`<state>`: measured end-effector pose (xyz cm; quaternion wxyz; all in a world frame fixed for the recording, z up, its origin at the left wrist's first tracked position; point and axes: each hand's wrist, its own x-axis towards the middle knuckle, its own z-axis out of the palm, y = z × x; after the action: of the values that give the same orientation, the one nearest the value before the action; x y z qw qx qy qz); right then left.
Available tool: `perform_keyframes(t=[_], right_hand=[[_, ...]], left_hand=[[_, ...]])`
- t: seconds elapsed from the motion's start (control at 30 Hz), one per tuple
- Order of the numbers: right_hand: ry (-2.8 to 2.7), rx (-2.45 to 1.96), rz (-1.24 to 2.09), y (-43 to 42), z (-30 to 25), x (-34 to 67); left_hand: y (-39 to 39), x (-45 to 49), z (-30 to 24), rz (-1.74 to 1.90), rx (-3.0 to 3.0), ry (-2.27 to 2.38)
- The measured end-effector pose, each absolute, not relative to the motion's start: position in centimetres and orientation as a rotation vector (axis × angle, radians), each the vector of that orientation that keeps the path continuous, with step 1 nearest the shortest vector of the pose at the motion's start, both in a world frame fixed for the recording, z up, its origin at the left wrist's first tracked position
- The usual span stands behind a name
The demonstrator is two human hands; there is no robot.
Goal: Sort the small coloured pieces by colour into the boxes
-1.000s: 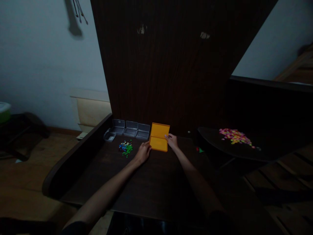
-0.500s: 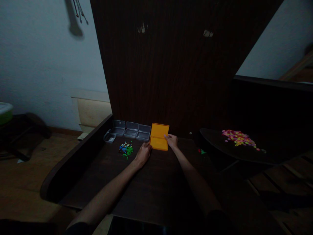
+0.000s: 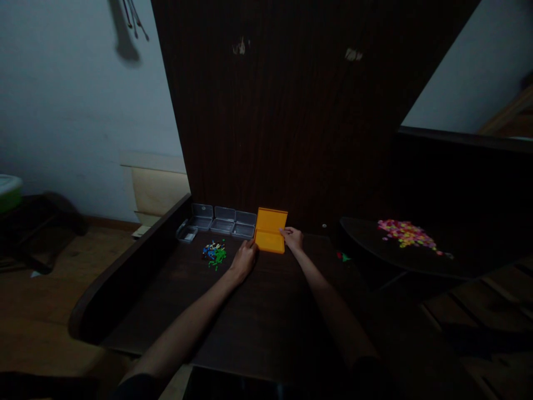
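Note:
An orange plastic box point(image 3: 270, 242) lies on the dark wooden desk with its lid point(image 3: 272, 220) raised at the back; no contents are visible inside. My left hand point(image 3: 244, 260) is closed at the box's left front corner. At the right side, my right hand point(image 3: 293, 239) pinches the edge near the hinge. Left of the orange box stands a row of clear plastic boxes point(image 3: 245, 229) with lids up, close against it. A smaller clear container point(image 3: 187, 234) sits at the row's left end. A pile of small blue, green and white pieces point(image 3: 215, 253) lies left of my left hand.
Pink and yellow small pieces point(image 3: 406, 233) are heaped on a dark curved shelf point(image 3: 362, 236) at the right. A few red and green pieces point(image 3: 343, 256) lie by the shelf's near edge. A raised side board point(image 3: 129, 272) bounds the desk's left; a tall wooden panel point(image 3: 287, 122) stands behind.
The orange box has slid slightly back and to the left, nearer the clear boxes, with both hands on it. The piles of pieces stay where they were.

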<state>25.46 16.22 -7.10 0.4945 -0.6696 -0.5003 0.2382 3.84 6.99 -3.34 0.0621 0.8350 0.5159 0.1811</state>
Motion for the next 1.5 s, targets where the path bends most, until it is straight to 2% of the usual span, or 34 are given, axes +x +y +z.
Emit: perform_keyframes(t=[0.3,0.53,0.73,1.07,1.5], right_hand=[[-1.183,-1.591,0.615,15.3,-6.7,25.4],[-1.171,-1.488,0.645,13.1,-6.6,26.1],[-1.162,-1.419,0.674,12.6,-6.5,26.2],[-1.182,-1.400,0.662,11.6,-6.4,25.9],[-1.303,-1.384,0.608,9.6,-6.4,25.7]], left_hand=[[6.6,3.3,-3.1,0.594,2.527,1.559],[3.6,-3.7,-3.1,0.837,2.567,1.640],[3.9,-8.8,-3.7,0.652,2.578,1.741],[8.4,-7.7,-4.0,0.532,2.452,1.626],[7.3,-9.5,-4.0,0.779,2.365,1.470]])
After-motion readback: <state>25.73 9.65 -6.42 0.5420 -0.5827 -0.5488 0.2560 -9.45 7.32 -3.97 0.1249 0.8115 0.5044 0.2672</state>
